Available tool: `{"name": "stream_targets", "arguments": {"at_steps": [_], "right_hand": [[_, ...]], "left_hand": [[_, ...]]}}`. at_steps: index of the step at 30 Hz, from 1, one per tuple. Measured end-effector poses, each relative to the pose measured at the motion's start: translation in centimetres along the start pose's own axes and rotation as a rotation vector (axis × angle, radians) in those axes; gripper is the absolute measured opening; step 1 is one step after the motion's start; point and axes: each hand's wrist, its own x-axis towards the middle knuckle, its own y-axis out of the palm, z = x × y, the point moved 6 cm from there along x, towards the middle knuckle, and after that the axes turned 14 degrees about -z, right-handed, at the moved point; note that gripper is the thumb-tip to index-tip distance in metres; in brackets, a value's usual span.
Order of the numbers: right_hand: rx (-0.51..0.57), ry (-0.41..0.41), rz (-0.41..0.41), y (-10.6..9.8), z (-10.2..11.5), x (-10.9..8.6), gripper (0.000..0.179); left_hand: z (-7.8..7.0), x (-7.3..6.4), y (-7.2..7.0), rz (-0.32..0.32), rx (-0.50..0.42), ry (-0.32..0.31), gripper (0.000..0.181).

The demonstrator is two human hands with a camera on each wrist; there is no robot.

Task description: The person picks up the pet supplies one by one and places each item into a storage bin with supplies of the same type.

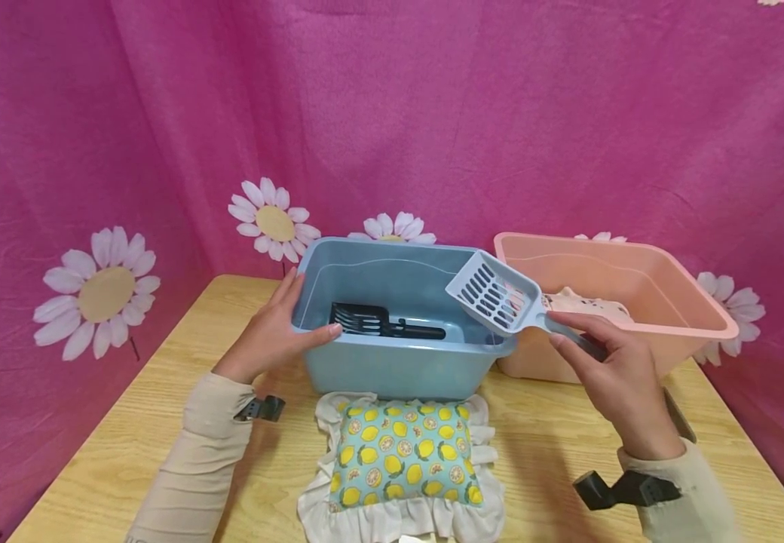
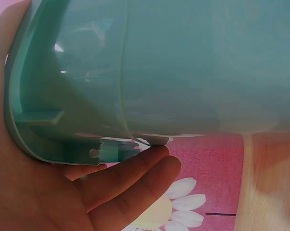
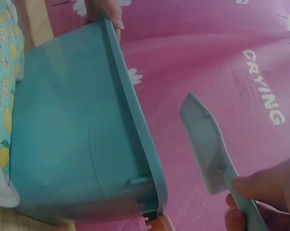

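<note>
In the head view my right hand (image 1: 619, 377) grips the handle of a pale blue slotted litter scoop (image 1: 494, 294) between thumb and fingers. The scoop's head is raised, overlapping the right end of a blue litter box (image 1: 405, 369). My left hand (image 1: 273, 332) holds that box by its near left corner, thumb over the front rim and fingers along the outer left side. Inside lies a black slotted scoop (image 1: 378, 322). The left wrist view has the fingers (image 2: 130, 178) against the box's outer wall; the right wrist view has the scoop (image 3: 207, 144) from its side.
A pink litter box (image 1: 609, 351) stands to the right, with a pale spotted cloth item (image 1: 585, 305) in it. In front of the blue box lies a lemon-print cushion (image 1: 402, 456) with white ruffles. A flowered pink curtain (image 1: 392, 113) backs the wooden table (image 1: 528, 460).
</note>
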Motion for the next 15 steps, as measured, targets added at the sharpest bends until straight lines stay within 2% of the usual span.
{"name": "stream_targets", "arguments": {"at_steps": [8,15], "right_hand": [[0.053,-0.034,0.046,1.6,0.6,0.4,0.035],[0.098,-0.037,0.053,2.6,1.4,1.2,0.034]], "left_hand": [[0.1,-0.2,-0.1,0.007,0.002,-0.012,0.115],[-0.1,-0.1,-0.2,0.001,0.008,0.004,0.114]]}}
